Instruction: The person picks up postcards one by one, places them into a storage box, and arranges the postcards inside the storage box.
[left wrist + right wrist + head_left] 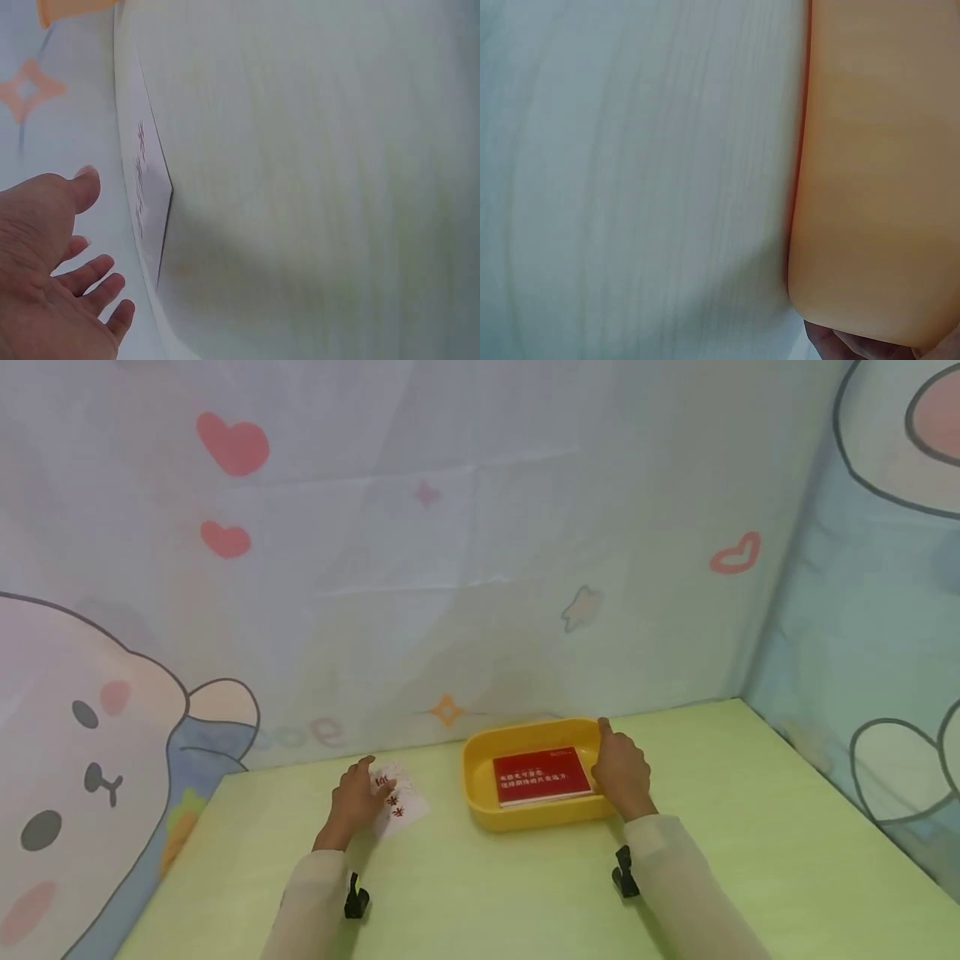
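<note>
On the table lies a white card point(403, 802) with dark red characters. My left hand point(357, 799) hovers at the card's left side, its thumb and fingers spread apart. In the left wrist view the hand point(52, 262) holds nothing, and a gap shows between it and the card point(152, 176). To the right stands a yellow plastic tray point(487, 820) with a red booklet point(542, 776) lying flat inside. My right hand point(622, 772) grips the tray's right end, thumb at the rim. The right wrist view shows fingers point(832, 343) against the tray's end wall point(877, 225), mostly cut off.
The light green table point(480, 893) meets a cloth backdrop point(480, 568) printed with hearts and cartoon animals just behind the tray and card. Another cloth wall point(862, 693) stands along the right edge. Each wrist wears a black clip-like mount point(356, 897).
</note>
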{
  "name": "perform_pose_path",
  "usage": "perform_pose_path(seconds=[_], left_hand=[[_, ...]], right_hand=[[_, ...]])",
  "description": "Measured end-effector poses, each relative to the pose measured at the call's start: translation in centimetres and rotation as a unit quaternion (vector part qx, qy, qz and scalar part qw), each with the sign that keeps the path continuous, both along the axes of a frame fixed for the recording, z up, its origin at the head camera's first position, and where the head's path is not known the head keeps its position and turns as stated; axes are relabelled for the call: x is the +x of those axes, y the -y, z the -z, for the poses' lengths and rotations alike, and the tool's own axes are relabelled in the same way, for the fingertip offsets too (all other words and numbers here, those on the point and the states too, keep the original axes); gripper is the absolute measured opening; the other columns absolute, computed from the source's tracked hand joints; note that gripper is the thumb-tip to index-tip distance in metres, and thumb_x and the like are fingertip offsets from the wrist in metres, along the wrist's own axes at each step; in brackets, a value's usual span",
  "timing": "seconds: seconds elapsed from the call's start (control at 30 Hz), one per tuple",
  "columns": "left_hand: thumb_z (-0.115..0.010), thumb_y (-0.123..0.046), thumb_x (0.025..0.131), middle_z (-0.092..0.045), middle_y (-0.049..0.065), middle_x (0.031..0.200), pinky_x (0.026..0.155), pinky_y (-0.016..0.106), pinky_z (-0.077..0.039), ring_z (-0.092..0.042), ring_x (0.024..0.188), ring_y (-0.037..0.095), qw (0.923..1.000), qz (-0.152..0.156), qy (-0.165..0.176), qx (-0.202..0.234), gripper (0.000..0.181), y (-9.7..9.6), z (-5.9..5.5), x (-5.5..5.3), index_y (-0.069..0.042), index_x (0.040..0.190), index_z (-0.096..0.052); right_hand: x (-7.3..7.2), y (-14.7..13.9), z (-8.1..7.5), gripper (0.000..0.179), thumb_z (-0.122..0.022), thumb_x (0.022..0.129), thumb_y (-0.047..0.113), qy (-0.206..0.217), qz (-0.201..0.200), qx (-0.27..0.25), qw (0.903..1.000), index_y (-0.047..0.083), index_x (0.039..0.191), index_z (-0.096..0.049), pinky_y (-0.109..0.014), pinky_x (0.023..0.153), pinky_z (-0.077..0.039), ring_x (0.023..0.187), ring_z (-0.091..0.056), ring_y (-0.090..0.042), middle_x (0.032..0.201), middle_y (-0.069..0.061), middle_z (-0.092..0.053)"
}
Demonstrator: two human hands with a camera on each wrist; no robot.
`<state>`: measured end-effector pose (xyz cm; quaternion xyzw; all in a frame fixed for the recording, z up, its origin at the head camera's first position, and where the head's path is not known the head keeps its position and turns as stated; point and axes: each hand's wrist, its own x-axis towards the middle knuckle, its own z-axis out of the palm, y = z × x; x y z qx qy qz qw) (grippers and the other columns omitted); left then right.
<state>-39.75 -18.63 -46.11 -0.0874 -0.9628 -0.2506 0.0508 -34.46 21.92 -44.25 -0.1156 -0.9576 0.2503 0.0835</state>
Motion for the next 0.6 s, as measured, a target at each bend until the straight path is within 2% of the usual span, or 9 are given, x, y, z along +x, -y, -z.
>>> perform_pose_path(seconds=[0.27, 0.43, 0.6], left_hand=[[-0.062, -0.029, 0.098, -0.042, 0.035, 0.146, 0.104, 0.07, -0.034, -0.037, 0.133, 0.058, 0.9995, 0.009, 0.02, -0.022, 0.069, 1.4, -0.4, -0.5, 0.005, 0.149, -0.033], [-0.06, -0.033, 0.098, -0.042, 0.034, 0.147, 0.105, 0.07, -0.034, -0.036, 0.133, 0.059, 0.998, 0.016, 0.032, -0.051, 0.069, 1.6, 0.0, -0.6, 0.004, 0.15, -0.034], [-0.061, -0.038, 0.097, -0.043, 0.032, 0.147, 0.103, 0.069, -0.033, -0.036, 0.132, 0.056, 0.9969, 0.002, 0.043, -0.066, 0.069, 1.7, 0.4, -0.5, 0.001, 0.149, -0.037]], right_hand=[[-0.2, 0.2, -0.2, 0.072, -0.063, 0.09, 0.004, 0.017, 0.009, 0.0, 0.9998, 0.003, 0.153, -0.029, -0.059, 0.079, -0.057, 0.093, -0.065, -0.04, 0.125, -0.028, -0.059], [-0.3, 0.1, 0.0, 0.073, -0.064, 0.09, 0.004, 0.019, 0.011, 0.002, 0.9998, 0.004, 0.153, -0.03, -0.059, 0.079, -0.057, 0.093, -0.065, -0.039, 0.124, -0.028, -0.059], [-0.4, 0.0, 0.2, 0.072, -0.064, 0.09, 0.004, 0.021, 0.008, -0.004, 0.9997, 0.005, 0.153, -0.029, -0.059, 0.077, -0.057, 0.092, -0.066, -0.039, 0.124, -0.029, -0.059]])
